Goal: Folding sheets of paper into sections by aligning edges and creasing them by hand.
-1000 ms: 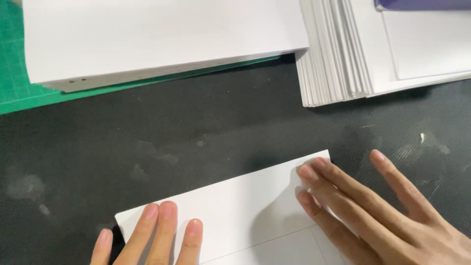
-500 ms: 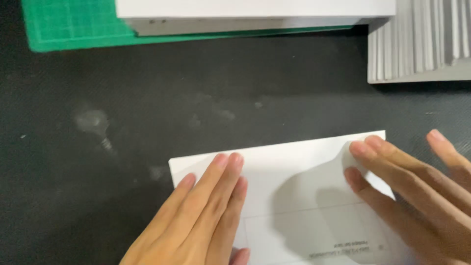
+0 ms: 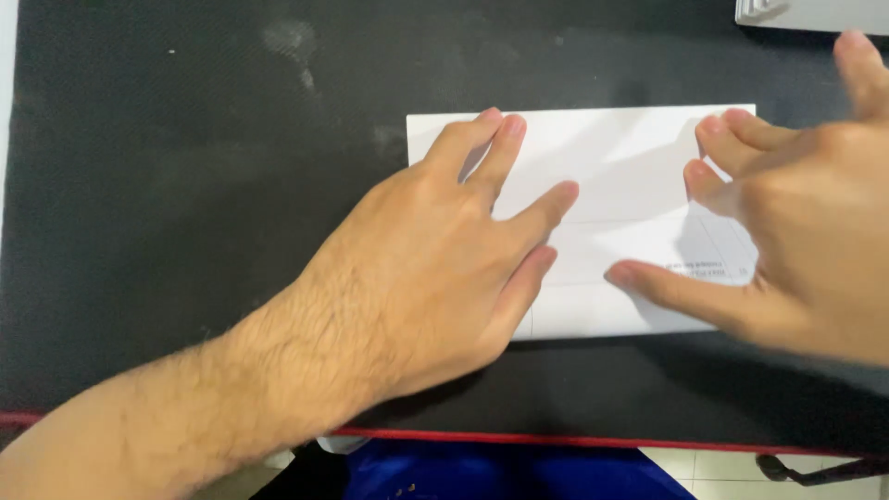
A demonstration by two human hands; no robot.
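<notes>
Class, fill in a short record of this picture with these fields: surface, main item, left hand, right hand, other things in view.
surface: black mat with a red front edge
main item: white folded paper, lying flat, faint printed lines
left hand: left hand pressed flat on the paper's left part, fingers spread
right hand: right hand on its right part, fingertips down
other things: grey-white stack corner, top right

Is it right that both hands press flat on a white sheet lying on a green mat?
Not quite. The head view shows the left hand and right hand on the white sheet, but it lies on a black mat, not a green one.
</notes>
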